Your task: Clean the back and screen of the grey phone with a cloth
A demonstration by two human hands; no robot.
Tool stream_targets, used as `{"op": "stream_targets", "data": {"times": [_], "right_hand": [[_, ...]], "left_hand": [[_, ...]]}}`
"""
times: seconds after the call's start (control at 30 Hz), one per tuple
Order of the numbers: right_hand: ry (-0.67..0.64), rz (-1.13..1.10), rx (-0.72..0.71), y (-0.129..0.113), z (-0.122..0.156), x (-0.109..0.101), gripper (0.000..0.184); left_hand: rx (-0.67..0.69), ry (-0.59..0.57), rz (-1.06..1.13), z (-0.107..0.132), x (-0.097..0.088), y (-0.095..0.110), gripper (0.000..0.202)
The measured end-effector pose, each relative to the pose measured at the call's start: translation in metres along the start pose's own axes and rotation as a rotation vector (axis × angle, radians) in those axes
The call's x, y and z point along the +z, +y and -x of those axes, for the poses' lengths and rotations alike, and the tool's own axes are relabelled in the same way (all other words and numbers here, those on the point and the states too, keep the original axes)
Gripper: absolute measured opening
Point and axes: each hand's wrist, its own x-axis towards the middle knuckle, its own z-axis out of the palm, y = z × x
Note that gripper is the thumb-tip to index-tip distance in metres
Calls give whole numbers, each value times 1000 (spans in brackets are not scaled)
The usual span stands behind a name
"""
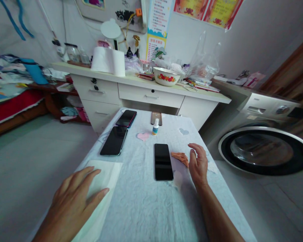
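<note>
My left hand is over a white paper sheet at the table's left side, fingers apart and holding nothing. On the right, my right hand hovers beside a crumpled orange-brown cloth, thumb and fingers curved and apart. A black smartphone lies face up between the hands, just left of the cloth. Two more dark smartphones lie at the left, a nearer one and a farther one. A small white spray bottle stands upright in front of a brownish phone-shaped item.
The table wears a pale blue cloth with heart patterns. Behind it is a white desk bearing a paper roll, a floral enamel bowl and plastic bags. A washing machine stands at the right, a bed at the left.
</note>
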Motion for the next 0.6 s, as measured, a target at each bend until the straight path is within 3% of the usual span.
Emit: {"op": "stream_targets", "data": {"times": [0.13, 0.3, 0.43, 0.6], "right_hand": [[-178, -154, -15, -47, 9, -1, 21], [-685, -308, -140, -113, 35, 16, 21], [-995, -262, -205, -144, 55, 39, 19], [-1076, -152, -262, -159, 66, 60, 18]], "left_hand": [[-21, -24, -12, 4, 1, 1, 50], [-48, -62, -37, 5, 3, 3, 50], [-48, -56, -28, 4, 3, 3, 47], [-18, -38, -1, 3, 5, -2, 47]]}}
